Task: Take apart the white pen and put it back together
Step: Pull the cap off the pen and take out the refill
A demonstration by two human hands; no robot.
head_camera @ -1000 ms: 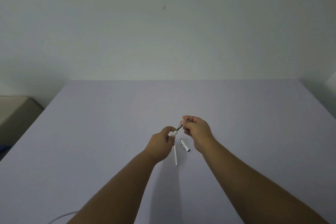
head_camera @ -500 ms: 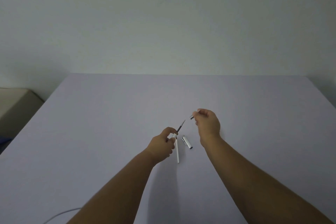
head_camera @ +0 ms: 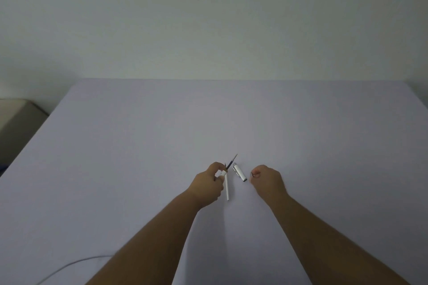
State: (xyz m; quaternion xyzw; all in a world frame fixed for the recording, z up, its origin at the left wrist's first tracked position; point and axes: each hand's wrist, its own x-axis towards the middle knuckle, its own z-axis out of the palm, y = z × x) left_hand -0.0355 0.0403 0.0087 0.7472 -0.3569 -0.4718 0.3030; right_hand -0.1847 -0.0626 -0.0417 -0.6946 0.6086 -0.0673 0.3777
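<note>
Left hand (head_camera: 206,186) grip: refill (head_camera: 231,162) | right hand (head_camera: 266,179) grip: pinches small tip piece (head_camera: 252,174) | set it beside cap (head_camera: 239,171), clear of barrel (head_camera: 227,188).

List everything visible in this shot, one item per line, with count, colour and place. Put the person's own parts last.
table: one, pale lilac-grey, fills the lower frame.
wall: one, off-white, behind the table.
pen barrel: one, white, lying on the table between the hands.
pen cap: one, white with silver clip, on the table right of the barrel.
refill: one, dark with a metal tip, held in the left hand, pointing up and away.
small metal part: one, silvery, pinched in the right hand; too small to identify.
cable: one, white, near left table edge.
left hand: one, closed on the refill.
right hand: one, closed on the small part.
</note>
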